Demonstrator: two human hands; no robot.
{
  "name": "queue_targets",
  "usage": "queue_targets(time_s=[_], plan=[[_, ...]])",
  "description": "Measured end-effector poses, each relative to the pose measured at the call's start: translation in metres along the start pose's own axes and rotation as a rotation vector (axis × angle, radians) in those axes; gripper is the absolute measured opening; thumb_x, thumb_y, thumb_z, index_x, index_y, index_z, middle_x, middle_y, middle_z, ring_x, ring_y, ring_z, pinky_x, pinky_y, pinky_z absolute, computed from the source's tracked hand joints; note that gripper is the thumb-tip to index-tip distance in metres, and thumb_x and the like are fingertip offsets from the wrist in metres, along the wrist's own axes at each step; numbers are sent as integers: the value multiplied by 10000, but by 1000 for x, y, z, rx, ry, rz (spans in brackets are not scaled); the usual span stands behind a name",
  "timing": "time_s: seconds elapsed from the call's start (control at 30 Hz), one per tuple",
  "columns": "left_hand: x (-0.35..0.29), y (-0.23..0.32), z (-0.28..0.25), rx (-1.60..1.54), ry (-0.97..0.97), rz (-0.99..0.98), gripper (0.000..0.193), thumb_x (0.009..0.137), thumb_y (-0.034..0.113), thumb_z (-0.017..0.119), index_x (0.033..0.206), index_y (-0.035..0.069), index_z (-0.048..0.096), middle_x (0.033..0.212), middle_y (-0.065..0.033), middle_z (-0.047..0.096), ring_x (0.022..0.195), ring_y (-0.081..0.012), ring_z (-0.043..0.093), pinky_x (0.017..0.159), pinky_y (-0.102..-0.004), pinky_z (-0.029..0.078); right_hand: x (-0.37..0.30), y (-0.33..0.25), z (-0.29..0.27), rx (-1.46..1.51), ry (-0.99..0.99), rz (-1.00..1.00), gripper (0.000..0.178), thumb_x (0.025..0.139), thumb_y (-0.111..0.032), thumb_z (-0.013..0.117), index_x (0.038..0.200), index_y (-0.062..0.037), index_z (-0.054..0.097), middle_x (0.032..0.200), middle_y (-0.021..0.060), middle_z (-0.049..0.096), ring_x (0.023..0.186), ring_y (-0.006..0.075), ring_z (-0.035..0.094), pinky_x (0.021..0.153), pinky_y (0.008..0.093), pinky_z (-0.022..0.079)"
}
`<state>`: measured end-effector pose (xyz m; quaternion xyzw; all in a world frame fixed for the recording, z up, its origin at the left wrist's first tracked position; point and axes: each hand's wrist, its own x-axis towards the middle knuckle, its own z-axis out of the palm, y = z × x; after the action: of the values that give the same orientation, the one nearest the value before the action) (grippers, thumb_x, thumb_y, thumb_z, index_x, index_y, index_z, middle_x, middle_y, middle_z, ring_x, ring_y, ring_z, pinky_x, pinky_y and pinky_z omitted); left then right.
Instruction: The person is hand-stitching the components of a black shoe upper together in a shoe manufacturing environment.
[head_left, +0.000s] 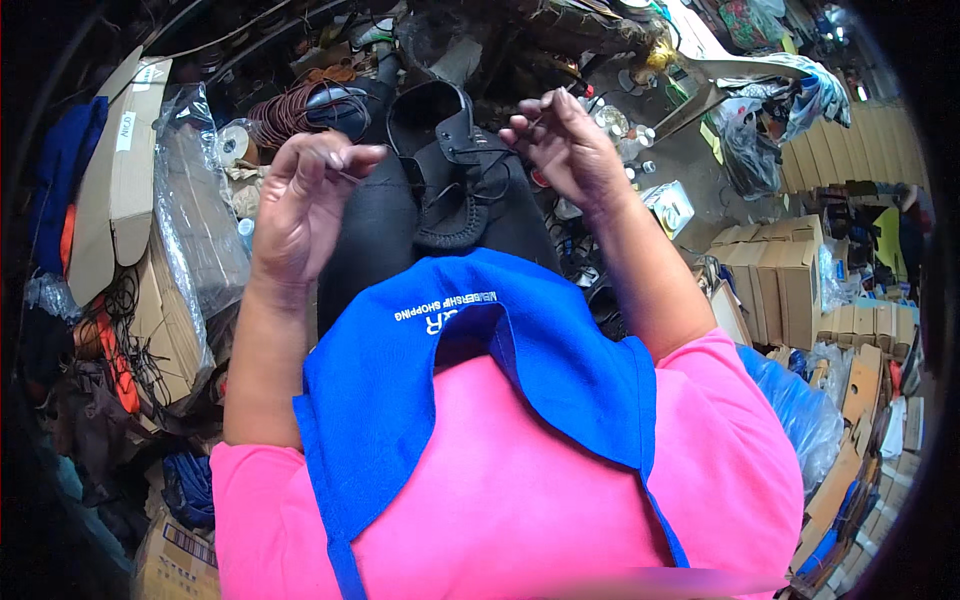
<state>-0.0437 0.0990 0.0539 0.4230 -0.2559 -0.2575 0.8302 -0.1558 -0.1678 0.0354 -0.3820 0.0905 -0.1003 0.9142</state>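
Observation:
A black shoe [440, 165] rests between my knees, its toe pointing at me and its collar open at the far end. Raised stitching runs round the toe, and loose dark thread [470, 190] lies over its upper. Left of the shoe, my left hand [305, 200] is raised with its fingers closed in a pinch; a thin dark strand runs from it toward the shoe. On the other side, my right hand [570, 150] is lifted too, thumb and fingers pinched on a thin strand near the shoe's collar. Neither hand touches the shoe.
My blue apron [390, 400] covers my lap. At the left are a coil of brown cord [300, 108], a white spool [236, 143], plastic-wrapped sheets [195, 215] and cardboard pieces [130, 190]. Small bottles [630, 140] stand on the floor to the right, near cardboard boxes [775, 270].

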Motion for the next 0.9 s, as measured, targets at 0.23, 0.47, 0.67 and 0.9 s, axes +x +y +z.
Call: queue_targets(time_s=[0.23, 0.47, 0.67, 0.9], plan=[[-27, -12, -74, 25, 321, -273, 189, 962, 270, 477, 855, 121, 432, 677, -2, 425, 494, -71, 351, 516, -228, 318, -31, -40, -58, -493, 484, -150, 204, 884, -258, 627, 936, -83, 536, 686, -41, 426, 565, 47, 389, 542, 235, 401], [-5, -16, -49, 798, 126, -213, 121, 846, 150, 611, 872, 61, 533, 771, 5, 518, 658, -66, 471, 590, -207, 383, -41, -37, -57, -1132, 169, -36, 239, 869, -197, 606, 1064, -62, 641, 896, -6, 585, 857, 82, 528, 726, 228, 427], [46, -64, 18, 896, -269, -228, 535, 679, 108, 768, 1154, 25, 536, 1074, -75, 595, 1010, -166, 554, 888, -291, 434, -9, -6, 0, -1379, -228, -68, 138, 806, -45, 640, 938, -53, 679, 849, 24, 590, 828, 134, 581, 741, 272, 469], [68, -77, 18, 1146, -507, -186, 391, 623, 195, 806, 967, 72, 667, 1061, -92, 576, 991, -251, 572, 864, -338, 459, -3, -7, -11, -1580, -379, -184, 145, 732, -14, 661, 870, -58, 668, 833, 58, 589, 829, 199, 595, 743, 305, 478]])
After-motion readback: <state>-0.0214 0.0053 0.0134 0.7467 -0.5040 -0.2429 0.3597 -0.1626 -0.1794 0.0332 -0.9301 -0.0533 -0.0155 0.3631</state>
